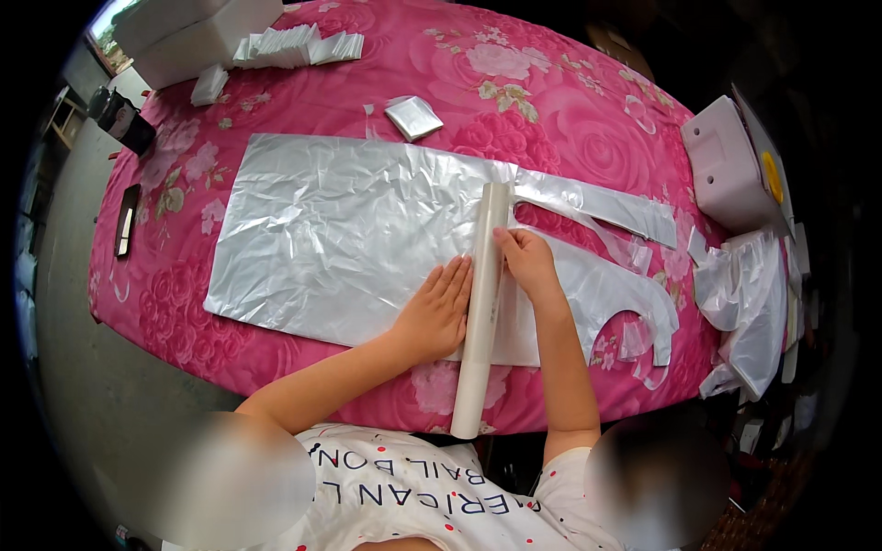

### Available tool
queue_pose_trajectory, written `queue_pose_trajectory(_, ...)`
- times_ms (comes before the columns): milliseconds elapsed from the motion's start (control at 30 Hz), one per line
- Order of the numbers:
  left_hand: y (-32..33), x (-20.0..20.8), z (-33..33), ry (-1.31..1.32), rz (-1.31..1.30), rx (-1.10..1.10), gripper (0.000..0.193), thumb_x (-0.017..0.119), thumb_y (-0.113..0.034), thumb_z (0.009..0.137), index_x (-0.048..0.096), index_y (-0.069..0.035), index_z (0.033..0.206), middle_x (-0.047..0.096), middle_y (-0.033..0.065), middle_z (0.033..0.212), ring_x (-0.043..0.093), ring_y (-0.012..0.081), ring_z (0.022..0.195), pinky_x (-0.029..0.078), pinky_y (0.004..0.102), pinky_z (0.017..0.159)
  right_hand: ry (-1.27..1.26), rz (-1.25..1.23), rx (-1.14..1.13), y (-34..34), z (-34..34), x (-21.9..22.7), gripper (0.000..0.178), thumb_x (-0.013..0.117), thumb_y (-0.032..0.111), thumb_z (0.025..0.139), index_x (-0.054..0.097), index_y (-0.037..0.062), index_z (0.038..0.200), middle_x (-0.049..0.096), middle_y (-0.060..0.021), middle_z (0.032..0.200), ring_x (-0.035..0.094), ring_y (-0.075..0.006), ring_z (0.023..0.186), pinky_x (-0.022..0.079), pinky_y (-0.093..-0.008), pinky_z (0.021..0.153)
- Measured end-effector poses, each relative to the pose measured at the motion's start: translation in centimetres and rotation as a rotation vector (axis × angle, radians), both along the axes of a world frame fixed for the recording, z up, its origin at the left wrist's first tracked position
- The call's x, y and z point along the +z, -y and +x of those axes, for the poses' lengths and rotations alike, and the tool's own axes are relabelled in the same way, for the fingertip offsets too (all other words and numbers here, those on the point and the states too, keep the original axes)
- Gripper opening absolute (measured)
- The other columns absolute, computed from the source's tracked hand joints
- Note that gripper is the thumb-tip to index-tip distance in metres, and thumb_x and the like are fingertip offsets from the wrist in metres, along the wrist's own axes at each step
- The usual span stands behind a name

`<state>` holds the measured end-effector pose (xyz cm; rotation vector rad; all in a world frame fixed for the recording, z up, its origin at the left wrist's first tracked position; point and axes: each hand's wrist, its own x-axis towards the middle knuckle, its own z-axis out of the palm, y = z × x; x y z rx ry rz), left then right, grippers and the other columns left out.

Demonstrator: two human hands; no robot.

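As it lies lengthways away from me, the white tube (473, 367) reaches just past the near edge of the table (588, 138), its far part resting across a silvery plastic carrier bag (312, 230). My left hand (432, 308) is open and flat on the bag, fingers together, their tips against the tube's left side. My right hand (531, 262) is half curled at the tube's right side, thumb and fingertips touching it; I can't tell whether they grip it. The bag is spread flat and creased over the middle of the table, its cut-out handles (625, 207) toward the right edge. At that edge are crumpled clear plastic bags (749, 303) and, farther along, a white foam box (730, 161). By the left edge lies a black phone (127, 220), with a dark tumbler (124, 119) beyond it. Past the bag sits a folded silvery packet (413, 118). Near the far left corner, a row of folded white packets (294, 46) stands beside a white box (184, 41).
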<state>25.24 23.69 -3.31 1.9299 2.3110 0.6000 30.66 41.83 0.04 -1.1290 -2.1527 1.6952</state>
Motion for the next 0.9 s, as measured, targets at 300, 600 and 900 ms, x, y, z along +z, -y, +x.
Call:
queue_pose_trajectory(300, 0.1, 0.1, 0.2, -0.003, -0.038, 0.009, 0.059, 0.034, -0.021, 0.085, 0.027, 0.011, 0.134, 0.025, 0.0244, 0.142, 0.018, 0.0353, 0.136, 0.011, 0.0434, 0.111, -1.018, -0.556, -0.433, -4.0, -3.2, -3.0, 0.069, 0.052, 0.001, 0.087, 0.010, 0.0081, 0.142, 0.050, -0.0076, 0.121, 0.054, -0.0190, 0.102, 0.044, -0.0298, 0.084)
queue_pose_trajectory(600, 0.0, 0.1, 0.1, 0.038, -0.042, -0.012, 0.060, 0.035, -0.021, 0.085, 0.027, 0.011, 0.134, 0.024, 0.0243, 0.143, 0.017, 0.0353, 0.136, 0.011, 0.0435, 0.111, -1.174, -0.532, -0.819, -13.0, 3.1, -2.2, 0.040, 0.061, 0.007, 0.083, 0.047, 0.0117, 0.120, 0.058, 0.0013, 0.115, 0.057, -0.0126, 0.084, 0.046, -0.0266, 0.066)
queue_pose_trajectory(900, 0.0, -0.1, 0.2, 0.014, 0.002, 0.001, 0.059, 0.036, -0.021, 0.084, 0.029, 0.011, 0.133, 0.026, 0.0246, 0.142, 0.019, 0.0354, 0.135, 0.012, 0.0439, 0.111, -1.434, -0.609, -0.426, -21.0, 10.7, 0.7, 0.022, 0.055, 0.014, 0.087, 0.060, 0.0072, 0.108, 0.064, -0.0063, 0.108, 0.062, -0.0199, 0.093, 0.050, -0.0353, 0.080)
